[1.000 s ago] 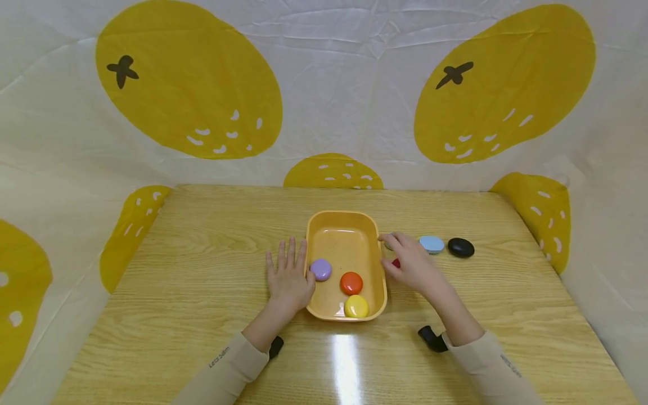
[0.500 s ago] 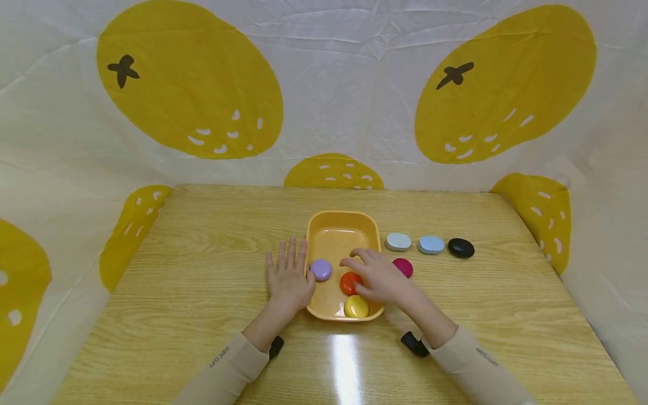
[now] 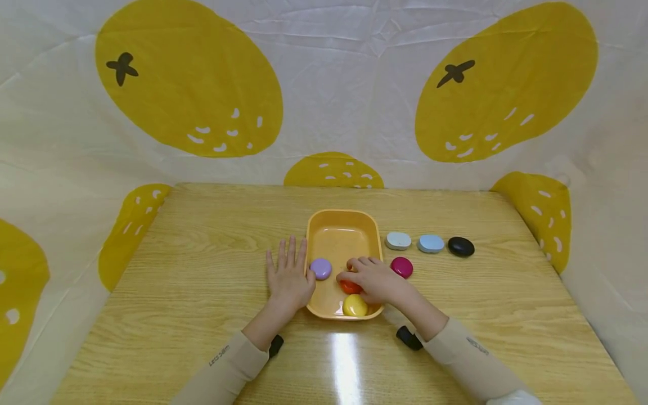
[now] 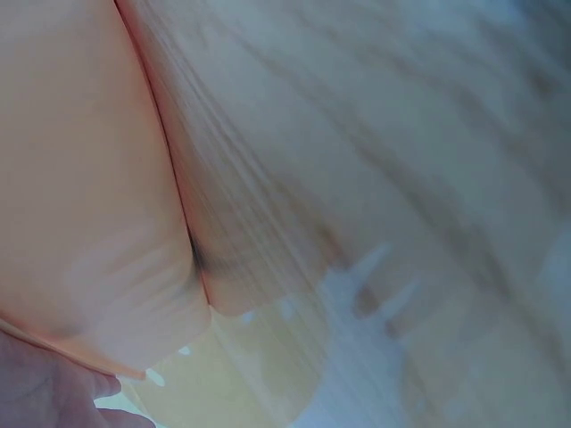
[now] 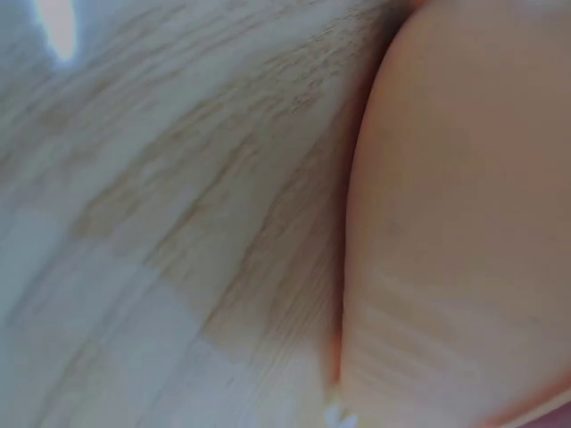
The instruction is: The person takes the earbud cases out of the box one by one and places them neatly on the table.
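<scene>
In the head view an orange plastic box [image 3: 342, 216] stands mid-table. My left hand [image 3: 290, 285] lies flat along its left side, fingers spread and thumb over the rim. My right hand [image 3: 376, 279] reaches over the right rim, its fingers curled over a glossy red-orange disc [image 3: 350, 287] and partly hiding it. A yellow disc [image 3: 355, 305] lies just in front of that one, and a lilac disc [image 3: 320, 269] sits by the left wall, near my left thumb. In the left wrist view, part of the left hand [image 4: 53, 392] shows at the bottom corner.
On the table right of the box lie a crimson disc [image 3: 402, 268], a pale grey-blue oval piece [image 3: 398, 241], a light blue oval piece [image 3: 431, 243] and a black oval piece [image 3: 461, 247]. A white cloth with yellow fruit shapes [image 3: 187, 79] hangs behind and at both sides.
My right hand has moved left from beside the crimson disc, over the box rim, and down onto the red-orange disc, where its fingers have curled. My left hand has stayed still.
</scene>
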Demonstrator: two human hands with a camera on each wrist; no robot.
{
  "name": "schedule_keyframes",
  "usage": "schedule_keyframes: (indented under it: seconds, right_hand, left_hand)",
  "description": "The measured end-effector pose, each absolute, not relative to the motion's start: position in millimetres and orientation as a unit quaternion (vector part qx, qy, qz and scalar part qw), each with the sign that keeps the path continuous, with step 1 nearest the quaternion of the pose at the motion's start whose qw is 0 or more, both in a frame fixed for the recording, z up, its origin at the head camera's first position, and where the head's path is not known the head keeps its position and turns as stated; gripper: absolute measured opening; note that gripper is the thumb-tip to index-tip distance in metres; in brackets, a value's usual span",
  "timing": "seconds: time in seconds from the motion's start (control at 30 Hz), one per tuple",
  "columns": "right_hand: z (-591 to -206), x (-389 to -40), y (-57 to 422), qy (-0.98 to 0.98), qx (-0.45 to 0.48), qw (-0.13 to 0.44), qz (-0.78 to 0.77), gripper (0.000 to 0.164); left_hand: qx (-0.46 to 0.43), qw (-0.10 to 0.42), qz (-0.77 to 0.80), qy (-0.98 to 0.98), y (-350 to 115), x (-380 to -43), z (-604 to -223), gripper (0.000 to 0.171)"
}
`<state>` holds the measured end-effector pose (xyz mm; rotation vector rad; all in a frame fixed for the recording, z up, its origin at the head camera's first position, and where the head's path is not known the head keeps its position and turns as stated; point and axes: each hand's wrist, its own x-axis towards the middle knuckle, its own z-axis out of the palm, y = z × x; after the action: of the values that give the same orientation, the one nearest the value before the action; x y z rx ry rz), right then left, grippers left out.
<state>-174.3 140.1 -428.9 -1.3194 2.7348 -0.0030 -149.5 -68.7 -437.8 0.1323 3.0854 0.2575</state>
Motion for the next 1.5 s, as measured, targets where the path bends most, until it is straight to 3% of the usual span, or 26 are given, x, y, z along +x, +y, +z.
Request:
schedule_keyframes:
  seconds: [0.63, 1.1, 1.3, 1.5]
  right_hand:
    - [-428, -176, 139, 0.899, -0.436, 0.037, -0.026, 0.042]
    - [-398, -181, 192, 0.933, -0.324, -0.094, -0.124, 0.047]
    - [-401, -179, 227, 0.954, -0.256, -0.088, -0.126, 0.049]
    - [-412, -175, 255, 0.974, -0.180, -0.039, -0.133, 0.052]
  left_hand:
    - [0.042, 0.027, 0.089, 0.995, -68, -150, -438, 0.063]
    - [0.037, 0.026, 0.082, 0.996, -69, -150, -438, 0.062]
    - [0.038, 0.029, 0.082, 0.995, -68, -150, -438, 0.062]
    - [0.038, 0.023, 0.080, 0.996, -68, -150, -439, 0.062]
